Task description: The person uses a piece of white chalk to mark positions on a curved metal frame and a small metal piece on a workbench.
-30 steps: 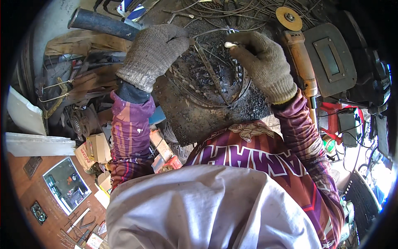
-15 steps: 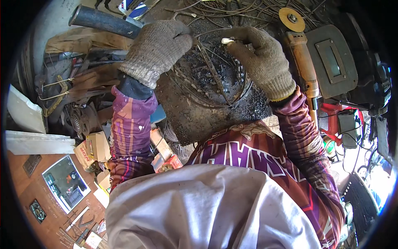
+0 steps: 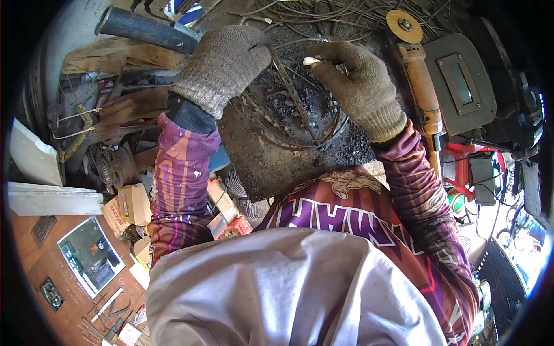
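My left hand (image 3: 226,66), in a grey-brown knit glove, is closed at the upper end of a narrow dark metal bar (image 3: 295,98); the fingertips themselves are hidden. The bar slants down across a hoop of bent metal rod (image 3: 271,137). To the right, my right hand (image 3: 365,83), gloved alike, pinches a small white piece that looks like chalk (image 3: 311,60) between thumb and forefinger. Its tip points left toward my other hand. Beneath lies a dark metal plate (image 3: 245,153) strewn with black grit and bits.
An orange angle grinder (image 3: 420,86) with a yellow disc lies right of my right hand, beside a welding mask (image 3: 461,86). Wires and rods (image 3: 369,14) tangle at the far side. A dark pipe (image 3: 144,30) lies far left, above brown cloths. Small boxes (image 3: 134,203) stand near left.
My right hand has shifted slightly left with the white piece still pinched. My left hand has moved a little to the right and away from me.
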Tool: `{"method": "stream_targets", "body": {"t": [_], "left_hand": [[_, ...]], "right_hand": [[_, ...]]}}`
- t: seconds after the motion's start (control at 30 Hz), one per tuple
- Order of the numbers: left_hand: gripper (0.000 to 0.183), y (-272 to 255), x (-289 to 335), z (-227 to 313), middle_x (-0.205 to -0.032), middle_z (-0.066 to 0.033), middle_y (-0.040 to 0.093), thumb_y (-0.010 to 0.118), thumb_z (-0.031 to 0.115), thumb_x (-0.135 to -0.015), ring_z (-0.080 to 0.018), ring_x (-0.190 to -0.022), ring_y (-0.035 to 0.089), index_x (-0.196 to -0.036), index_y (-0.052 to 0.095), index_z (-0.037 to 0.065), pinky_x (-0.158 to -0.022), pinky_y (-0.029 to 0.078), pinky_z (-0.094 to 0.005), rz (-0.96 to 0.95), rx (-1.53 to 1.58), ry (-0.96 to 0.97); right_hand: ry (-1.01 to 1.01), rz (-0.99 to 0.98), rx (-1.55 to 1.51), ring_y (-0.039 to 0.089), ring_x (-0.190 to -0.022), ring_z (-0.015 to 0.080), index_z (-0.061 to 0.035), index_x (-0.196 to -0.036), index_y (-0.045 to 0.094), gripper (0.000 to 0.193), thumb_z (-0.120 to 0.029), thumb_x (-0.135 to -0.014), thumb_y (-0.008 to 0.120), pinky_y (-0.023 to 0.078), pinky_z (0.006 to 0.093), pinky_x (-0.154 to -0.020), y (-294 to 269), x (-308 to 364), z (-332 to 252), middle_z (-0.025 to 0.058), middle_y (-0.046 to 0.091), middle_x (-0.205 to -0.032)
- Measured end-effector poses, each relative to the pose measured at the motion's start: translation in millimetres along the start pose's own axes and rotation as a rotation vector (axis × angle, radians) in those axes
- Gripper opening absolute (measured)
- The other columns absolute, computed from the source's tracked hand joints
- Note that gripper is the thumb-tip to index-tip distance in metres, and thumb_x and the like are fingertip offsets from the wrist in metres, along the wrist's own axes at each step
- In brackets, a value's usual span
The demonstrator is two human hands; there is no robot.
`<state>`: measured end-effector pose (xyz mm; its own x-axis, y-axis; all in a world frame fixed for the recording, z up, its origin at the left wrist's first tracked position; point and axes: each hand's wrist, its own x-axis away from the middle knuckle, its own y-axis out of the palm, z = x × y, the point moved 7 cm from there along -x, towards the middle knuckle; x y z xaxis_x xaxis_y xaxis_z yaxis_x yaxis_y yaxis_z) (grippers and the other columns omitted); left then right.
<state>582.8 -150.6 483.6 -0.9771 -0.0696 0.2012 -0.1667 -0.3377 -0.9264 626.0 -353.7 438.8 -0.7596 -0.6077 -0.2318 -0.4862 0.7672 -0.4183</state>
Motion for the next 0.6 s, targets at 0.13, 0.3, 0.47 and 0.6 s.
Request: {"method": "stream_targets", "body": {"t": [0.13,0.3,0.47,0.6], "left_hand": [[0.041,-1.9,-3.1,0.1,-0.121,-0.0207,0.077,0.069,0.029,-0.097,-0.0372,-0.111,0.075,-0.127,0.077,0.002,-0.096,0.058,-0.0463,0.021,-0.035,0.041],[0.04,-1.0,-1.3,-4.0,-0.121,-0.0206,0.077,0.067,0.028,-0.097,-0.0392,-0.111,0.074,-0.126,0.076,0.003,-0.095,0.059,-0.0477,0.02,-0.132,0.005],[0.04,-1.5,-0.6,4.8,-0.119,-0.0232,0.076,0.067,0.029,-0.096,-0.043,-0.11,0.073,-0.123,0.075,0.001,-0.095,0.058,-0.0503,0.014,-0.077,0.019],[0.042,-0.4,1.6,1.9,-0.12,-0.0237,0.076,0.068,0.031,-0.096,-0.0428,-0.112,0.073,-0.125,0.075,0.001,-0.097,0.057,-0.0507,0.043,-0.097,0.009]], "right_hand": [[-0.107,0.077,0.046,0.076,-0.091,0.0306,-0.0152,-0.113,0.082,0.023,-0.03,-0.096,0.078,0.059,0.0428,-0.089,1.6,-6.0,-1.6,0.0093,0.079,-0.096],[-0.232,-0.011,0.212,0.075,-0.094,0.0313,-0.0184,-0.113,0.081,0.022,-0.031,-0.097,0.074,0.055,0.0459,-0.097,16.9,-22.4,-13.4,0.0068,0.079,-0.093],[-0.31,-0.02,0.415,0.075,-0.099,0.0285,-0.0224,-0.115,0.082,0.022,-0.033,-0.099,0.071,0.055,0.0445,-0.099,33.9,-31.9,-11.8,0.0032,0.08,-0.09],[-0.221,-0.073,0.406,0.075,-0.099,0.0295,-0.0225,-0.115,0.083,0.021,-0.031,-0.1,0.07,0.056,0.0461,-0.099,40.6,-34.4,-6.5,0.0039,0.08,-0.091]]}}
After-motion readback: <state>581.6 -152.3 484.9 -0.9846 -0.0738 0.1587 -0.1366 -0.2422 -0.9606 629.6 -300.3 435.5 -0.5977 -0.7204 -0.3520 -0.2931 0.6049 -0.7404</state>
